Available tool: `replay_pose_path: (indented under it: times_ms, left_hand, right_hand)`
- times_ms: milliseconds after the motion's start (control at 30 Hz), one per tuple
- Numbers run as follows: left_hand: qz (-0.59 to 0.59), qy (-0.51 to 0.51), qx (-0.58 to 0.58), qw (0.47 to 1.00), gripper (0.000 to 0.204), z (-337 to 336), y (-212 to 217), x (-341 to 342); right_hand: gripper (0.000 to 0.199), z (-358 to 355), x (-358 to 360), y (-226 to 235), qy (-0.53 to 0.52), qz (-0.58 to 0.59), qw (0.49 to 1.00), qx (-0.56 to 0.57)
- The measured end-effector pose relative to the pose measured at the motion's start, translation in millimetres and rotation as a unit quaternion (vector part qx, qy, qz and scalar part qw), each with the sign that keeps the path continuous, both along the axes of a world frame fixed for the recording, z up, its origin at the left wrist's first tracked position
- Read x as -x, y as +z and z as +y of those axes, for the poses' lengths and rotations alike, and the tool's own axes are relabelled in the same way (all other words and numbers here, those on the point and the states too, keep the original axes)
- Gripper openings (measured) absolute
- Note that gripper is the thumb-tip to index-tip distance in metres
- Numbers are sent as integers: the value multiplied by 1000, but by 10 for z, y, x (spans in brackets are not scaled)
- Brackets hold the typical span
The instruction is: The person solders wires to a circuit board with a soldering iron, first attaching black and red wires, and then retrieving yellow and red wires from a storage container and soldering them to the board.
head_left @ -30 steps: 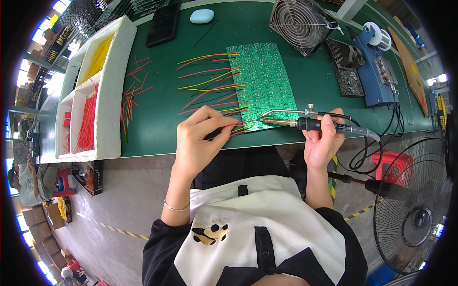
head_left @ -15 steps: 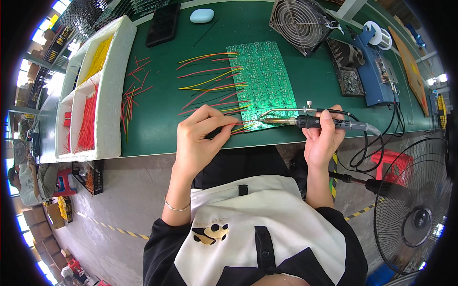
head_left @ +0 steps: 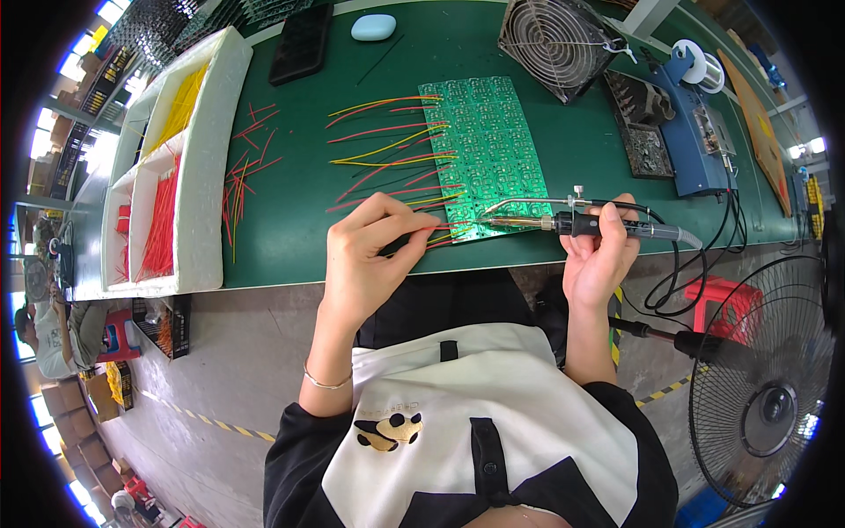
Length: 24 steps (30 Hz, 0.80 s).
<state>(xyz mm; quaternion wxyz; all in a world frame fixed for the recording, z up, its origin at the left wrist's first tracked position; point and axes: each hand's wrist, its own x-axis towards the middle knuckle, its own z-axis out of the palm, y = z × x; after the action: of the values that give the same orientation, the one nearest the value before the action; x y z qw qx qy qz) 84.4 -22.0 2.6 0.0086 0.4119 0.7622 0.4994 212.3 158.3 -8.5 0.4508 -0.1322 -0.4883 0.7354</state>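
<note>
Hardly shifted soldering iron [head_left: 581, 224], tip on board [head_left: 488, 154], joint indistinct

Glossy green circuit board [head_left: 488, 150], matt green bench mat [head_left: 290, 229], rough white foam tray [head_left: 204, 176] (far left), metal-tipped iron [head_left: 581, 224].

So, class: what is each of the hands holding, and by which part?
Right hand grips the soldering iron by its dark handle. Left hand pinches a red wire near its end at the green circuit board.
</note>
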Motion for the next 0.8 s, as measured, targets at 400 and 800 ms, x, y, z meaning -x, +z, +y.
replay_pose_path:
  times_ms: [400, 800]
  left_hand:
    - [130, 60, -19, 990, 13, -217, 104, 72]
    - [85, 264, -13, 961, 23, -1021, 621, 770]
  right_hand:
    - [14, 18, -5, -34, -56, -23, 995, 76]
    - [18, -17, 56, -25, -39, -24, 999, 16]
